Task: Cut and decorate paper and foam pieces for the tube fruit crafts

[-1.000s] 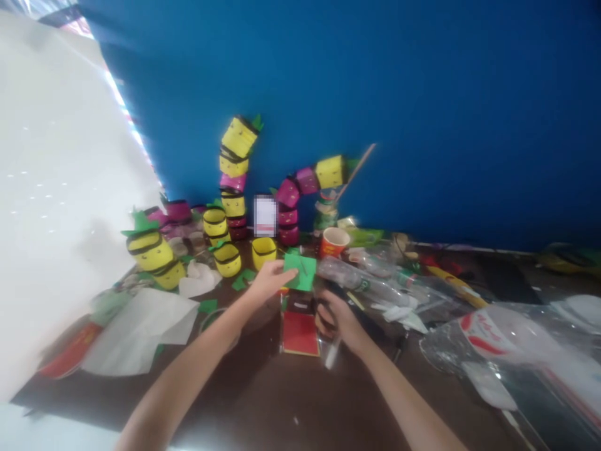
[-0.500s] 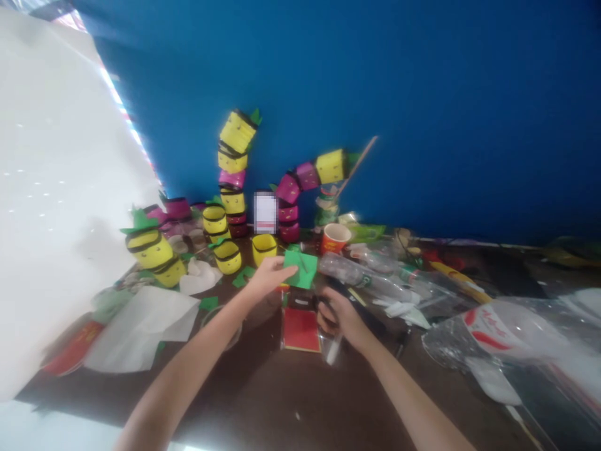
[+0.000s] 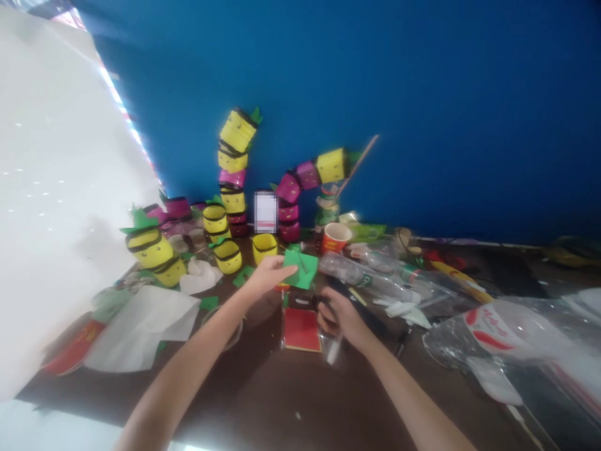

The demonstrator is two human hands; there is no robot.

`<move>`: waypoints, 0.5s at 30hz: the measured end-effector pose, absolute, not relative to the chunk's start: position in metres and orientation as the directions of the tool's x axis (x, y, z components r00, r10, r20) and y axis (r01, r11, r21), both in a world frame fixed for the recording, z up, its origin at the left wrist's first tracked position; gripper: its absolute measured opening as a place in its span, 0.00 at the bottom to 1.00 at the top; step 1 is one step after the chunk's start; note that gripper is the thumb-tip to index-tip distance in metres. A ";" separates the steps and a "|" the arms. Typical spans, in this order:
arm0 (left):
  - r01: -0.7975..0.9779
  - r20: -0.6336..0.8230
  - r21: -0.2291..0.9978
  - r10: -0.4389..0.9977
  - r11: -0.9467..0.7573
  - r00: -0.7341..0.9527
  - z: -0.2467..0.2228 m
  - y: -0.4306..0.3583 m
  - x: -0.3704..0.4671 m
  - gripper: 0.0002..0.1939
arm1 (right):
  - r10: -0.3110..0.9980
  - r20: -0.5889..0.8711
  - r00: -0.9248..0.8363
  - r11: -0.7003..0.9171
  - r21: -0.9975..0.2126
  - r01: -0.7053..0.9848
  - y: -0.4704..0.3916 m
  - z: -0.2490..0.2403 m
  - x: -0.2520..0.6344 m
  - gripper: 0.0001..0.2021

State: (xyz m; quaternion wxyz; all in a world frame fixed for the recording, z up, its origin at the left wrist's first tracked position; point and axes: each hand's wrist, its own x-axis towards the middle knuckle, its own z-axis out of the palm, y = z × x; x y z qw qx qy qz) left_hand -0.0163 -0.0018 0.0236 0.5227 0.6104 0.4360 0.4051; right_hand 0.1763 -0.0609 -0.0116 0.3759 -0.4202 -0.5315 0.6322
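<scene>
Between the thumb and fingers of my left hand [image 3: 271,275] is a piece of green paper [image 3: 299,270], held up above the table. My right hand [image 3: 340,313] is closed around the dark handles of a pair of scissors [image 3: 327,307]; a thin blade seems to reach up across the paper, though blur hides how far apart the blades are. Below the hands lies a red square pad in clear wrapping [image 3: 301,330]. Just behind my left hand stands a yellow cup [image 3: 264,248] with a dark rim.
Stacked yellow and purple cups with drawn faces [image 3: 233,160] stand along the blue wall. A red paper cup [image 3: 337,238] and a clear plastic bottle [image 3: 361,275] are behind my right hand. White paper sheets [image 3: 145,326] lie left; a large labelled bottle [image 3: 498,329] lies right.
Almost nothing differs. Both hands, the green paper and the scissors keep nearly the same place.
</scene>
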 end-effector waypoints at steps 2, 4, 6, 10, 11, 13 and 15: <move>0.106 0.037 0.992 0.956 -0.071 0.290 0.023 -0.001 -0.016 0.16 | 0.925 -0.139 -0.354 -0.148 -0.989 0.000 -0.062 -0.010 0.176 0.20; 0.095 0.040 0.993 0.955 -0.071 0.295 0.023 -0.001 -0.016 0.16 | 0.926 -0.139 -0.351 -0.150 -0.989 -0.005 -0.062 -0.008 0.175 0.19; 0.086 0.038 0.994 0.952 -0.067 0.302 0.023 -0.001 -0.017 0.16 | 0.925 -0.141 -0.353 -0.156 -0.988 -0.013 -0.062 -0.008 0.175 0.20; 0.078 0.019 0.996 0.952 -0.045 0.306 0.025 -0.002 -0.018 0.16 | 0.925 -0.147 -0.350 -0.151 -0.988 0.015 -0.062 -0.009 0.176 0.19; 0.077 0.015 0.996 0.952 -0.041 0.306 0.025 -0.002 -0.018 0.16 | 0.925 -0.144 -0.351 -0.149 -0.989 0.012 -0.062 -0.009 0.176 0.19; 0.078 0.012 0.996 0.950 -0.039 0.312 0.025 -0.001 -0.019 0.16 | 0.923 -0.143 -0.357 -0.152 -0.988 0.003 -0.062 -0.008 0.176 0.20; 0.079 0.019 0.996 0.947 -0.047 0.319 0.025 -0.001 -0.019 0.16 | 0.921 -0.148 -0.359 -0.161 -0.987 -0.006 -0.063 -0.008 0.176 0.20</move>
